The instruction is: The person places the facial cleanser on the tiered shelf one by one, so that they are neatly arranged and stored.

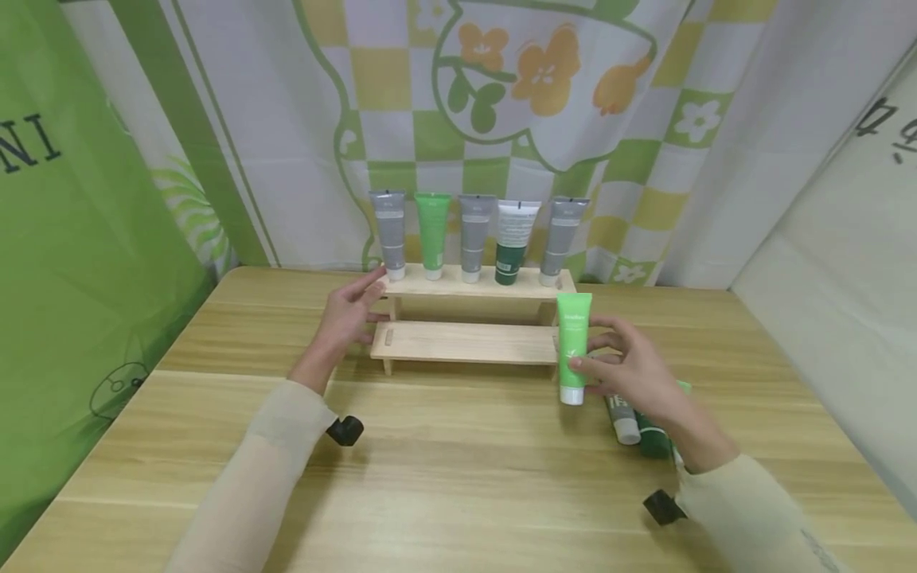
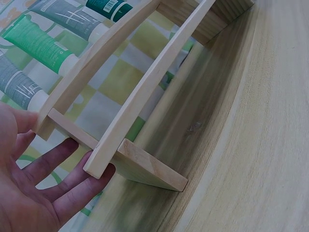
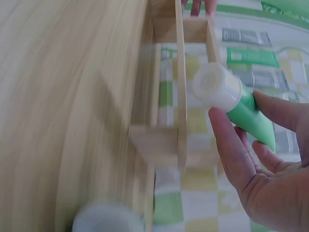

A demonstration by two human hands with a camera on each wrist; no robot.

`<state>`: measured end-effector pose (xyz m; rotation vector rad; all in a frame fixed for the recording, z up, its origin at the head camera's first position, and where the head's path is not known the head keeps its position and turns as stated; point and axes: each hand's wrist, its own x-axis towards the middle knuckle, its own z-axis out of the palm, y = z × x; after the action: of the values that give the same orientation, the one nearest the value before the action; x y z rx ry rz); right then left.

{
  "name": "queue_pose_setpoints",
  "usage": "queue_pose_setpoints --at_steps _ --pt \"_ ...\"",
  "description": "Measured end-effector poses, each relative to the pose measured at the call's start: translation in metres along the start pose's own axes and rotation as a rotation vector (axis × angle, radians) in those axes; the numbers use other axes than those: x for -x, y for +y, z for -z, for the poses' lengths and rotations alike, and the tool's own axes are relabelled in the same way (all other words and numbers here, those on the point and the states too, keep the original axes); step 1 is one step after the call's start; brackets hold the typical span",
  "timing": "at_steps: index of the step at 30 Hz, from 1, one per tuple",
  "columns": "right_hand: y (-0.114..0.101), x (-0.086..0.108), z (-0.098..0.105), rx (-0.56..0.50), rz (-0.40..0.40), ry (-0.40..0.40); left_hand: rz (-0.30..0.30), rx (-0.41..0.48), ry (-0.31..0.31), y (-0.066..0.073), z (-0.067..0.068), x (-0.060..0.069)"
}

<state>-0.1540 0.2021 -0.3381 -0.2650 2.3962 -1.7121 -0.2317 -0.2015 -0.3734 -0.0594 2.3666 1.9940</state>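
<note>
A two-tier wooden display stand stands on the table. My left hand holds its left end; in the left wrist view the thumb is at the upper board and the fingers touch the side and lower board. My right hand pinches a bright green squeeze tube, upright with its white cap down, in front of the stand's right end. In the right wrist view the tube's white cap faces the camera. Along the upper tier stand grey tubes, a green tube and a white-and-dark-green tube.
Under and beside my right hand lie a grey tube and a dark green tube on the wooden table. Behind the stand hangs a patterned curtain. A green cloth borders the left side.
</note>
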Motion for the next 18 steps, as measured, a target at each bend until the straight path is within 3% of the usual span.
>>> queue_pose_setpoints --at_steps 7,18 --pt "-0.012 -0.019 -0.035 -0.070 0.055 -0.002 -0.004 -0.015 0.014 0.001 0.000 0.001" --pt "-0.022 -0.046 -0.080 -0.089 0.164 0.012 -0.007 -0.025 0.014 -0.001 -0.001 0.000"
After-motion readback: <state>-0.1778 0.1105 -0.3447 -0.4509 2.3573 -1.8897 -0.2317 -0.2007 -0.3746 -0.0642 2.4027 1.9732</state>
